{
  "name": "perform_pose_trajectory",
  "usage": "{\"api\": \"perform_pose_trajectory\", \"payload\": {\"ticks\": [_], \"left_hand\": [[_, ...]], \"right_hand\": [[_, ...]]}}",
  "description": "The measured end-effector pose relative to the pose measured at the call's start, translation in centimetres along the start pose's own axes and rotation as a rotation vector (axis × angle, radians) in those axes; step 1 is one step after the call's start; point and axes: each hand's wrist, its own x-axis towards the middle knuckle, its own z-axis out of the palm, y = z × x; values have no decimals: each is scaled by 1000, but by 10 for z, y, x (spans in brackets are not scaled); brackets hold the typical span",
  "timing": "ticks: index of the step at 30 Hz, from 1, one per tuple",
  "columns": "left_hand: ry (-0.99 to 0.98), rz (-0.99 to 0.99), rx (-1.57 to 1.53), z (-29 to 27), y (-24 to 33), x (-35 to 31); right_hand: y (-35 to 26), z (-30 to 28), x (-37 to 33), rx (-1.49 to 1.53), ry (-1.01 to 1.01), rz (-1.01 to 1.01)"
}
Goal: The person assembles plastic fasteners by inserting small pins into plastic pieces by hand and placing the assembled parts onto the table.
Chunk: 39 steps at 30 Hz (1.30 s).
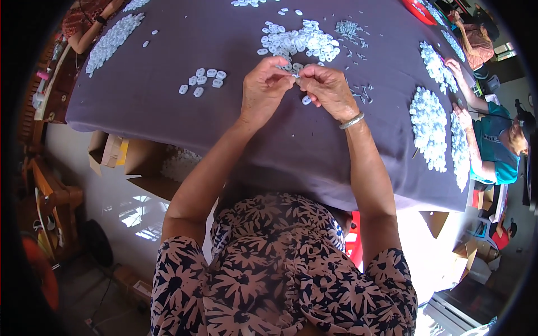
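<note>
Over the dark cloth, my left hand [265,89] and my right hand [329,91] meet fingertip to fingertip. Between them shows a small white plastic piece [295,75], pinched by the left thumb and forefinger. My right thumb and forefinger are closed at its other side; what they grip there is too small to make out. Just beyond the hands spreads a heap of white oval plastic pieces [305,40] with dark holes. One loose oval piece [306,100] lies beneath the right hand. Small grey pins or screws [348,29] are scattered beyond, with more [364,92] beside the right wrist.
Several oval pieces [200,80] form a group on the left of the tablecloth [168,112]. Larger heaps lie far left [115,42] and right [428,129]. Co-workers' hands [463,116] work at the right edge. An open cardboard box [148,162] stands below the table's left side.
</note>
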Motion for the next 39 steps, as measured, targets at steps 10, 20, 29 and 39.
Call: {"api": "perform_pose_trajectory", "payload": {"ticks": [10,20,29,39], "left_hand": [[177,16,-47,-22,6,15],[191,-75,42,-25,-5,16],[164,-46,-1,-23,-9,16],[33,52,-46,-17,-12,13]], "right_hand": [[-4,-34,2,43,257,-167],[-9,-47,-3,-85,294,-140],[-15,-47,-15,-759,149,12],[-6,-17,-28,-903,140,-182]]}}
